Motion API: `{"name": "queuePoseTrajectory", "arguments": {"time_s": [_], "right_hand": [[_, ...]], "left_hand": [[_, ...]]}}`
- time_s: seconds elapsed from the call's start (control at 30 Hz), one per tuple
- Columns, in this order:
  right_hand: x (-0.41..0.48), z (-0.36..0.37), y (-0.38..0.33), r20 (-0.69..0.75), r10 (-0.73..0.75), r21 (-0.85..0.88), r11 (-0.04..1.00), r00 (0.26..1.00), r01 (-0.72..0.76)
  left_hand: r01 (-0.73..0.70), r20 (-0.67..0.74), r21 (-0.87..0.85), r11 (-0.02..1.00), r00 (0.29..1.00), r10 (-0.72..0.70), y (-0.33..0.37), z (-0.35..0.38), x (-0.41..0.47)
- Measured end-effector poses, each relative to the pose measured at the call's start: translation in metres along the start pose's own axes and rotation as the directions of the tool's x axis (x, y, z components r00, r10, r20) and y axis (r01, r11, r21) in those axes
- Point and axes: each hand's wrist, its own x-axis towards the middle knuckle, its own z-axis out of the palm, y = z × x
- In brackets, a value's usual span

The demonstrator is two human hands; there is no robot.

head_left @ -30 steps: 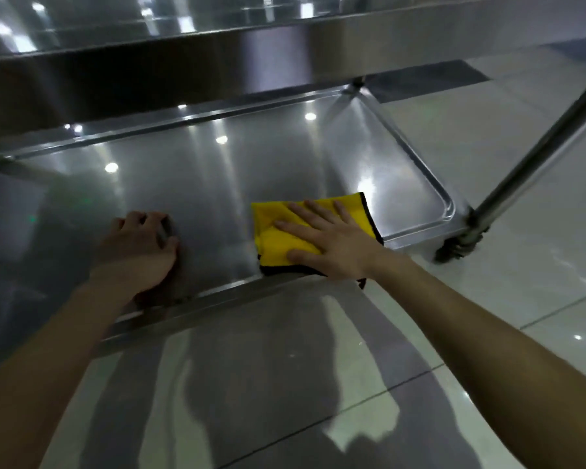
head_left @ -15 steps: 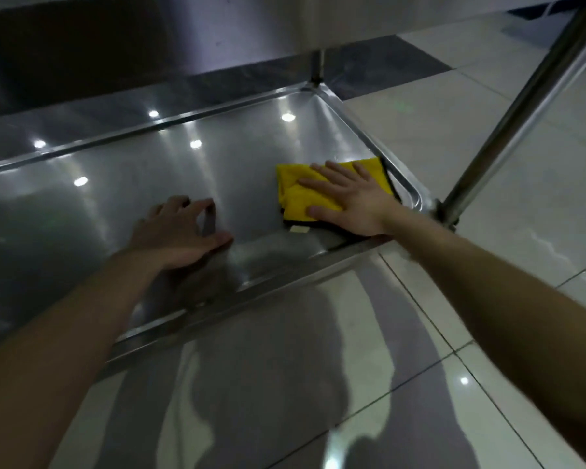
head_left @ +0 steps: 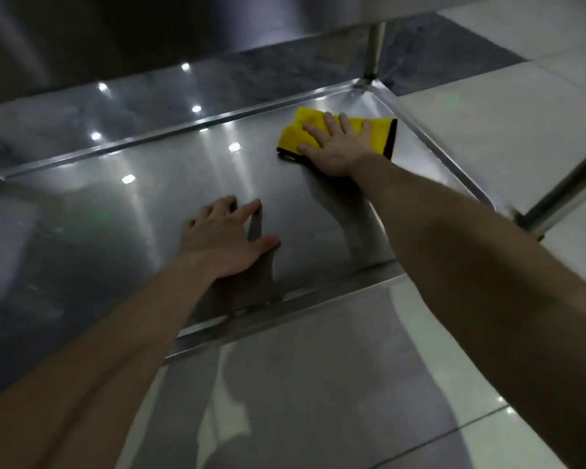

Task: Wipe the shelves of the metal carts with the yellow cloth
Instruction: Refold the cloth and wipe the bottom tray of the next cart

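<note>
Head view: we see the bottom shelf (head_left: 142, 204) of a steel cart, low over a tiled floor (head_left: 318, 384). The cloth (head_left: 375, 136) lies flat in the shelf's far right corner, close to the rim (head_left: 430, 143) and not far from the corner post (head_left: 372, 45). Our right hand (head_left: 335, 147) presses on it palm down, fingers straight and spread, nothing pinched. Our left hand (head_left: 225, 236) rests on bare steel near the front edge, fingers spread, propping us and holding nothing, well apart from the cloth.

We judge the cloth soft, light and limp. It's folded in layers with dark trim on one edge, and likely bunches if shoved from an edge. Best driven with a flat palm over its middle, or pinched at a folded edge to lift. The steel looks glossy and slick, so it should slide easily. The corner by the rim probably needs fingertip pressure.
</note>
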Motion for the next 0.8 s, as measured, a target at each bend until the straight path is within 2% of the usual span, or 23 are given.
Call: {"name": "queuePoseTrajectory", "arguments": {"time_s": [0.1,0.23,0.4,0.6,0.8], "right_hand": [[-0.018,0.009,-0.032,-0.006,-0.075,0.008,0.997,0.997,0.075],[-0.089,0.021,-0.039,-0.021,-0.157,0.004,0.987,0.987,0.158],[-0.182,0.03,0.011,0.026,-0.295,0.001,0.956,0.955,0.295],[-0.194,0.006,0.098,0.056,-0.161,0.004,0.987,0.985,0.161],[-0.109,-0.008,0.125,-0.019,-0.016,-0.04,0.999,1.0,0.015]], "left_hand": [[0.024,0.014,-0.023,0.999,1.0,-0.024,0.001,-0.001,0.0],[0.031,0.0,-0.029,0.999,1.0,-0.031,0.003,-0.003,-0.002],[0.011,0.005,-0.044,0.999,1.0,-0.011,0.001,-0.004,-0.001],[-0.01,-0.005,-0.056,0.998,1.0,0.01,0.001,-0.003,0.001],[-0.006,-0.021,-0.034,0.999,1.0,0.006,0.001,0.002,0.003]]}}
